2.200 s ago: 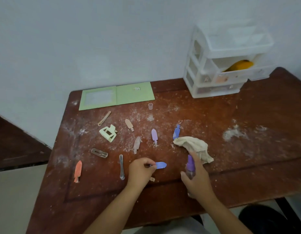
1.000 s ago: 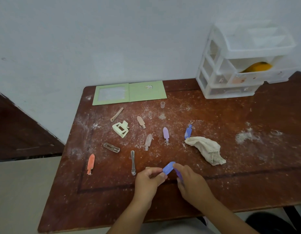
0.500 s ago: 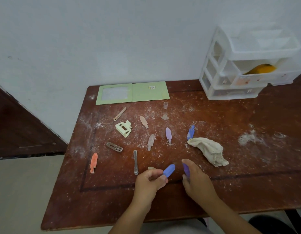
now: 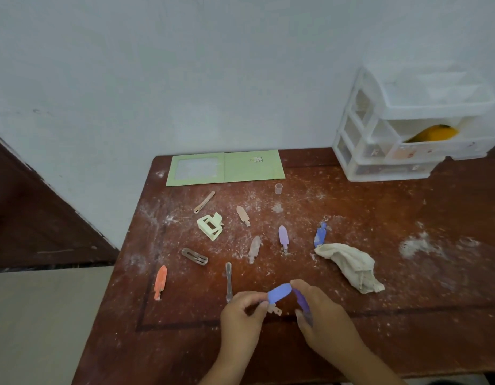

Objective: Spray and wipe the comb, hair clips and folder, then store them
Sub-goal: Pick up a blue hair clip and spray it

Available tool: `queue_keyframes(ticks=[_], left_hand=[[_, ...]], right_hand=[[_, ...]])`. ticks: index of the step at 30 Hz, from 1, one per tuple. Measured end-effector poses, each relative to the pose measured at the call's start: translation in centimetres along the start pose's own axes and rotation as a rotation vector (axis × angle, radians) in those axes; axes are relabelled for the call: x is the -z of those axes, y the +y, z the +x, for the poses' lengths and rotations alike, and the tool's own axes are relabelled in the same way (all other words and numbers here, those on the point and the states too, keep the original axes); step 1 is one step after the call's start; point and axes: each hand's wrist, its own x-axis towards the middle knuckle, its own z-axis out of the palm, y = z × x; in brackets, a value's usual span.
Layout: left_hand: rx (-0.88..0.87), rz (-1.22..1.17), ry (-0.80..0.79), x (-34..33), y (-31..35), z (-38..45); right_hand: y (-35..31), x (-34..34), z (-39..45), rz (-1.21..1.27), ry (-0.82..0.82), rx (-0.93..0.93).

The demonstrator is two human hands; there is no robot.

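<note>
At the near edge of the counter [image 4: 407,315], the left hand [image 4: 242,315] pinches a blue hair clip [image 4: 279,292] by its metal end, the rounded plastic face tilted up toward the right. The right hand [image 4: 324,320] is curled round a small purple spray bottle [image 4: 301,300], its top close beside the clip; whether the nozzle is being pressed cannot be told.

Progress, as judged: early. One clip is at the spraying stage. A crumpled cream cloth [image 4: 349,263] lies to the right, well apart from the hands, so wiping of this clip is not yet begun. Loose on the wood remain an orange clip [image 4: 160,282], a grey metal clip [image 4: 228,282], a brown snap clip [image 4: 194,256], a beige clip [image 4: 254,248], a lilac clip [image 4: 283,237], a second blue clip [image 4: 320,234], a tan clip [image 4: 243,215], a slim tan slide [image 4: 204,202] and a pale green claw clip [image 4: 210,226]. The green folder [image 4: 226,168] lies open and flat at the far edge. The white plastic drawer unit [image 4: 379,151] at the far right has a drawer open showing something orange; what it is cannot be told. No comb can be made out with certainty.

Surface: dark reddish wood, scratched, dusted with white powder in patches. A small clear cap [image 4: 278,188] stands near the folder.
</note>
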Motion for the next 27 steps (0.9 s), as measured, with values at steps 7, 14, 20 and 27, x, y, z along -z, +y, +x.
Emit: queue_keyframes(ticks=[7,14,20,27], left_hand=[[-0.024,-0.022,0.106,0.0,0.0,-0.4],[-0.042,-0.064,0.134,-0.1,-0.3,-0.9],[-0.007,-0.137,0.171,-0.3,-0.7,-1.0],[0.191,-0.345,0.154,-0.4,-0.7,-0.2]], right_hand=[[-1.2,-0.6,0.2,-0.149,-0.024,0.011],[-1.4,-0.6,0.0,-0.049,-0.058,-0.153],[-0.8,-0.3,-0.4,-0.015,-0.042,-0.266],[0.2,3.4,0.4,0.297,0.139,-0.303]])
